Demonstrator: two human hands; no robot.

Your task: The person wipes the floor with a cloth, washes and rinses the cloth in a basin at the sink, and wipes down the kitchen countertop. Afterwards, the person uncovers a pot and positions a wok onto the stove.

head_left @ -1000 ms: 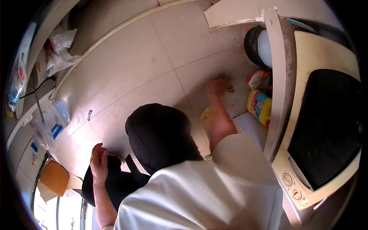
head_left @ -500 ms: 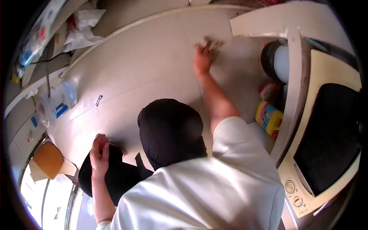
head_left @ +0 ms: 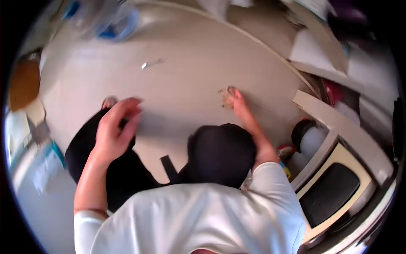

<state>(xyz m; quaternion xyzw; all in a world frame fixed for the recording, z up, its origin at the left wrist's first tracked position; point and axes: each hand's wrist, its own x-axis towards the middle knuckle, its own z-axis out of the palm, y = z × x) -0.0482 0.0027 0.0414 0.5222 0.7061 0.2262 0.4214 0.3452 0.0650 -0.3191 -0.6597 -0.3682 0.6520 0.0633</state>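
My right hand [head_left: 237, 103] reaches down to the floor [head_left: 186, 51] and is closed on a crumpled, light brown cloth [head_left: 226, 96] pressed against the tiles. Over my bent left leg, my left hand [head_left: 117, 127] hangs in the air with its fingers loosely curved and thumb apart, holding nothing. A small silvery object [head_left: 144, 65] lies on the floor beyond my hands, touched by neither.
A large clear bottle with blue parts [head_left: 118, 25] lies at the upper left. To the right are a cream microwave [head_left: 334, 192], a shelf post [head_left: 317, 158] and containers [head_left: 312, 139] behind it. A brown board [head_left: 24, 84] is at the far left.
The view has turned, so the microwave is lower right and the bottle higher. My right hand has moved over the floor with the cloth. My left hand has lifted forward from my knee.
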